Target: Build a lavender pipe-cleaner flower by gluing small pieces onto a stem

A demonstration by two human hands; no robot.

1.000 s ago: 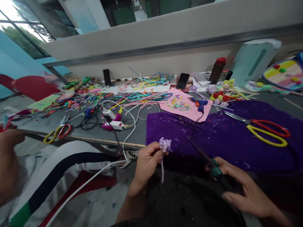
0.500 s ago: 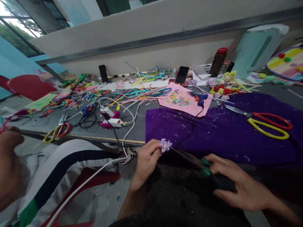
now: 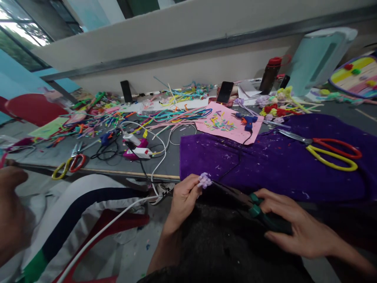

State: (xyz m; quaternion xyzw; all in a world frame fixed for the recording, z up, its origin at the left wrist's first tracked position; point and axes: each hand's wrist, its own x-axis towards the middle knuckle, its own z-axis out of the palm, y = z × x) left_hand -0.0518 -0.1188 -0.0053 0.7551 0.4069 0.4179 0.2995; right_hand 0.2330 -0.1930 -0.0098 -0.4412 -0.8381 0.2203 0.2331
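Observation:
Between the thumb and fingers of my left hand [image 3: 184,198] is a small lilac fuzzy flower [image 3: 205,180], seemingly of pipe cleaner. My right hand [image 3: 297,224] is wrapped round the green handles of a pair of scissors [image 3: 255,204]. Their dark blades point left, with the tips at the flower's right side; whether they touch it I cannot tell. Both hands are above my dark-clothed lap, in front of the table edge. Beyond them a purple cloth [image 3: 265,165] covers part of the table, sprinkled with pale fluff.
Red-and-yellow scissors [image 3: 332,151] lie on the cloth. A glue gun [image 3: 246,121] and short coloured clippings rest on pink paper [image 3: 226,135]. A power strip [image 3: 138,152] with looping cables sits left, near pipe cleaners [image 3: 176,117]. Another person's hand [image 3: 11,181] is at far left.
The view has shifted slightly. My left hand keeps its pinch on the flower, which looks turned a little, and the scissors stay beside it.

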